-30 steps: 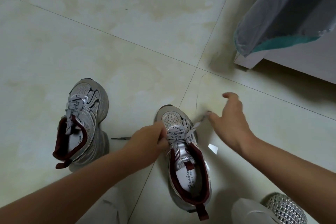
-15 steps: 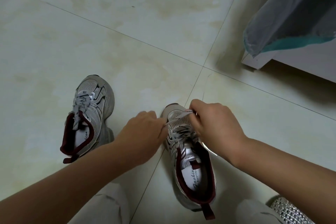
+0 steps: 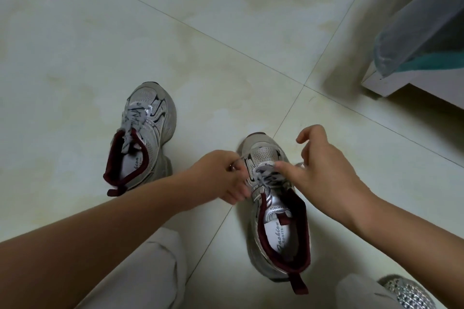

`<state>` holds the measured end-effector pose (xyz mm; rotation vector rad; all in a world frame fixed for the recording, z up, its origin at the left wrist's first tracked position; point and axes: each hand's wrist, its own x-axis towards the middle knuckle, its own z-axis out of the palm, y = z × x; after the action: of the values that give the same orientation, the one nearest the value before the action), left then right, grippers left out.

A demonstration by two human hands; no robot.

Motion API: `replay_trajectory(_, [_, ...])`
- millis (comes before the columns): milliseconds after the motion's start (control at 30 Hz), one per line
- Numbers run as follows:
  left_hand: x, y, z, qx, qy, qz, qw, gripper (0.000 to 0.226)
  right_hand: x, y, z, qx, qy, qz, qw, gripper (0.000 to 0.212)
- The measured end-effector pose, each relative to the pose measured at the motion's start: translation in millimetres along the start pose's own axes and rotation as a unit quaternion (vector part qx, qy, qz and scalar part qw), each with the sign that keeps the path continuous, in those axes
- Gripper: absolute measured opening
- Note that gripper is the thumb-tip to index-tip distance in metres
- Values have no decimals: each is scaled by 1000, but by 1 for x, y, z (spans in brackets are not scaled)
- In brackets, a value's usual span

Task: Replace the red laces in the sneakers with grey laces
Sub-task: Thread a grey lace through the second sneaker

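Left hand (image 3: 221,178): fingers curled, pinching a thin strand of grey lace (image 3: 266,175) at the left edge of the near sneaker (image 3: 276,208); strand runs taut from the fingertips up to the toe-side eyelets. Knuckles touching the sneaker's left flank.

Right hand (image 3: 324,165): thumb stretched left, its tip resting on the crossed lacing at the top of the tongue; index finger hooked upward and apart from the thumb; remaining fingers curled under. A pale end of lace showing just behind the thumb base; whether pinched or merely lying against the palm, cannot tell.

Near sneaker: silver-grey mesh upper, dark red collar and heel tab, toe pointing away, upright on the floor (image 3: 125,32) astride a tile joint. Grey lacing threaded only through the forward eyelets; rear eyelets partly hidden by both hands. Insole print legible in part.

Far sneaker (image 3: 143,135): same pattern, standing to the left and well apart from the near one, tilted toward its outer side. Grey lace threaded down the throat, loose end dropped into the opening. Heel tab at lower left.

Trouser knees (image 3: 150,271): pale fabric, cut off by the lower edge. Sparkly silver item (image 3: 411,293) at lower right corner, mostly cut off, identity unclear.

White furniture corner (image 3: 391,85) under grey-teal draped cloth (image 3: 421,32), upper right, cut off by the frame.
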<state>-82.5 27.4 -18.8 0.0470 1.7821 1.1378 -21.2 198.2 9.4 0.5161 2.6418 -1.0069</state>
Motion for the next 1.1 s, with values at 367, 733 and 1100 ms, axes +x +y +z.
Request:
replay_trajectory(367, [-6, -4, -4, -39, 42, 36, 998, 15, -23, 9, 29, -135, -85, -96, 982, 22])
replay_trajectory(733, [5, -13, 5, 203, 14, 47, 978, 22, -17, 3, 38, -40, -125, -4, 991, 14])
replay_trajectory(1100, [5, -15, 8, 165, 48, 57, 983, 20, -12, 6, 42, 65, -131, 35, 989, 10])
